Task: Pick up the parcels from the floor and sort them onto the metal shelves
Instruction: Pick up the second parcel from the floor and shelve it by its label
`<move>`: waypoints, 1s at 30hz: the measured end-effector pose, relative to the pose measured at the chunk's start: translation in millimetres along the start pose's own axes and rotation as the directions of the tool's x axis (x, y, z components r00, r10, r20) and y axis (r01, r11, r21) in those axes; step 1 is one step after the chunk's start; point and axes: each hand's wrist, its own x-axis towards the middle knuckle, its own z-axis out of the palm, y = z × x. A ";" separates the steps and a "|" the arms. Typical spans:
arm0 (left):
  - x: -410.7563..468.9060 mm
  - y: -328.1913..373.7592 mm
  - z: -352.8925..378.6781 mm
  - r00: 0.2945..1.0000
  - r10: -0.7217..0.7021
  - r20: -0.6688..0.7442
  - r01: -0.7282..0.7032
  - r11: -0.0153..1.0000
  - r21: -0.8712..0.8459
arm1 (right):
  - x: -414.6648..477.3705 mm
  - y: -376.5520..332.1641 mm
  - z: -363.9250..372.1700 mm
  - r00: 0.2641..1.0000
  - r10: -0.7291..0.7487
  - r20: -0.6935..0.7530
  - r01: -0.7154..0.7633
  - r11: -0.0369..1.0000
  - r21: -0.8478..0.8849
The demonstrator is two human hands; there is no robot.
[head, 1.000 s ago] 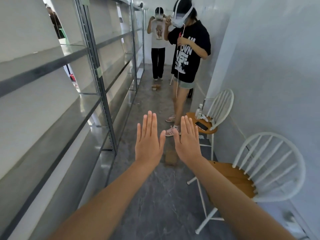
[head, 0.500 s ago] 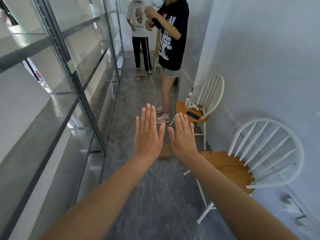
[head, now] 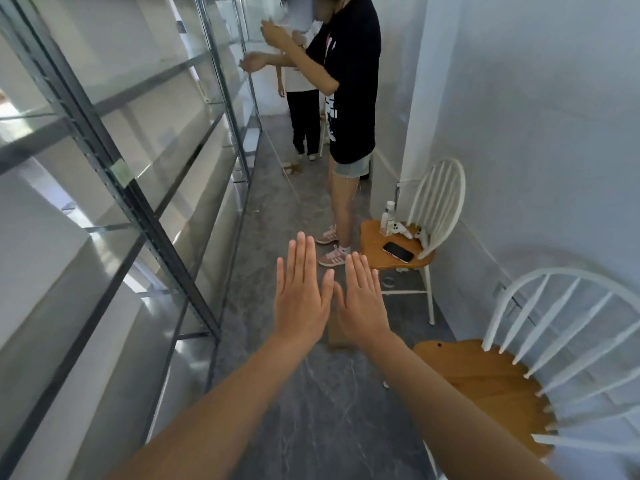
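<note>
My left hand [head: 300, 294] and my right hand [head: 362, 299] are stretched out flat in front of me, palms down, side by side and holding nothing. A small brown parcel [head: 341, 336] lies on the grey floor just below them, mostly hidden by my right hand. Another small brown parcel [head: 290, 167] lies farther down the aisle. The metal shelves [head: 145, 206] run along the left wall, and their boards look bare.
A person in a black T-shirt [head: 349, 98] stands in the aisle ahead, with a second person [head: 303, 109] behind. Two white chairs with wooden seats line the right wall: the near one [head: 485, 375], and the far one [head: 398, 251] holding a phone and a bottle.
The view has moved forward and tilted down; the person in black has turned toward the shelves with arms raised. My hands stay flat and empty, a little closer together.
</note>
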 end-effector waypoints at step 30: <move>193.0 -5.1 91.5 1.000 -0.003 0.004 0.003 0.999 -0.047 | 209.2 59.5 -20.1 0.997 -0.049 -0.059 0.040 0.989 -0.139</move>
